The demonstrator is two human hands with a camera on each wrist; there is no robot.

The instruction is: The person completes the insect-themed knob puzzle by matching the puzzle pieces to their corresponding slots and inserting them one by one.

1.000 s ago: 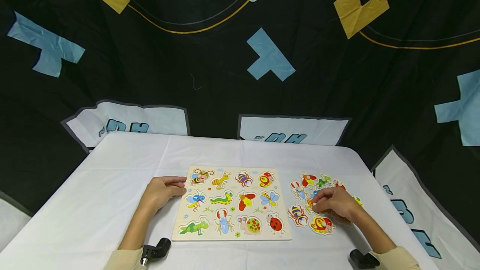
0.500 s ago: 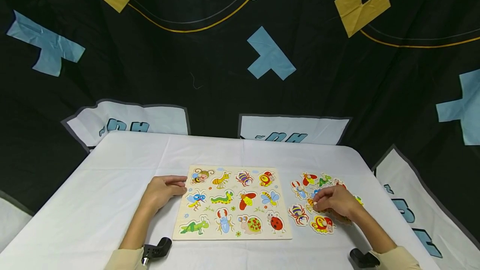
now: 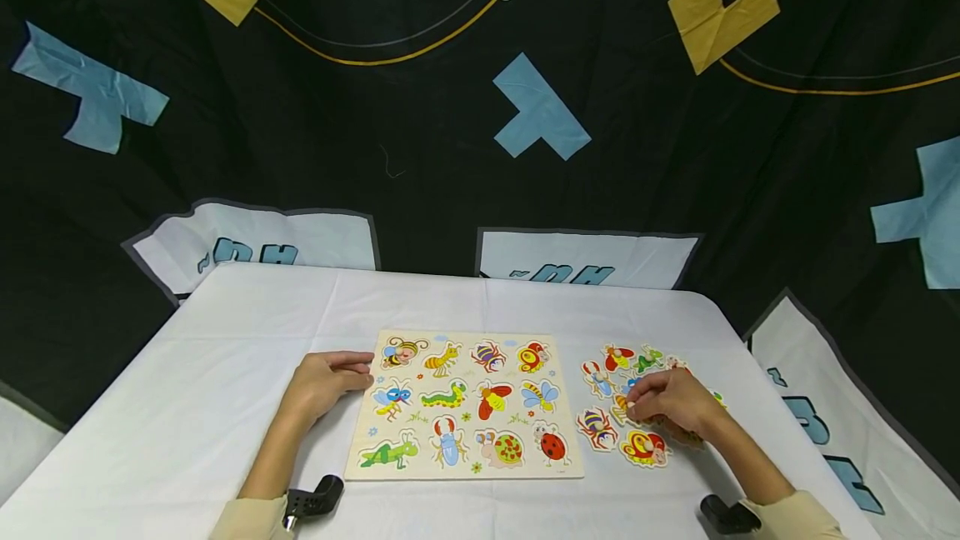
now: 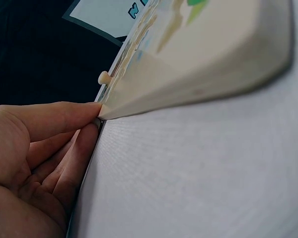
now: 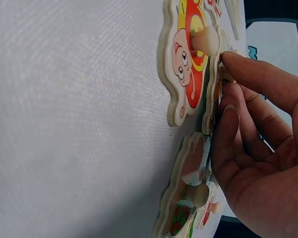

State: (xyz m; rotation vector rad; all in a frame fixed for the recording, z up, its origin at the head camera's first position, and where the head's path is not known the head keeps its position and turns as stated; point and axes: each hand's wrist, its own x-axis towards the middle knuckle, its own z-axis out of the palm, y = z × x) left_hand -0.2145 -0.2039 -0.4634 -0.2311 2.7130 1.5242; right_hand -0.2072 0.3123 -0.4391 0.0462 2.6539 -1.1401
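Note:
A wooden insect puzzle board [image 3: 465,419] lies flat on the white table, with printed bugs in rows. My left hand [image 3: 318,386] is at its left side, fairly straight fingertips touching the board's edge [image 4: 159,101]. To the right is a cluster of loose knobbed puzzle pieces. Over them, my right hand [image 3: 675,402] pinches the small knob [image 5: 228,75] of one piece; in the head view that piece looks orange, mostly covered by the fingers. Nearest it lie a red-and-yellow butterfly piece [image 5: 188,64] and, partly shaded, a snail piece [image 5: 181,198].
A spider piece [image 3: 597,430] and a beetle piece [image 3: 597,380] lie on the cluster's left side, close to the board. A white cloth [image 3: 247,373] covers the table. Behind it hangs a black curtain [image 3: 420,148] with blue and yellow shapes.

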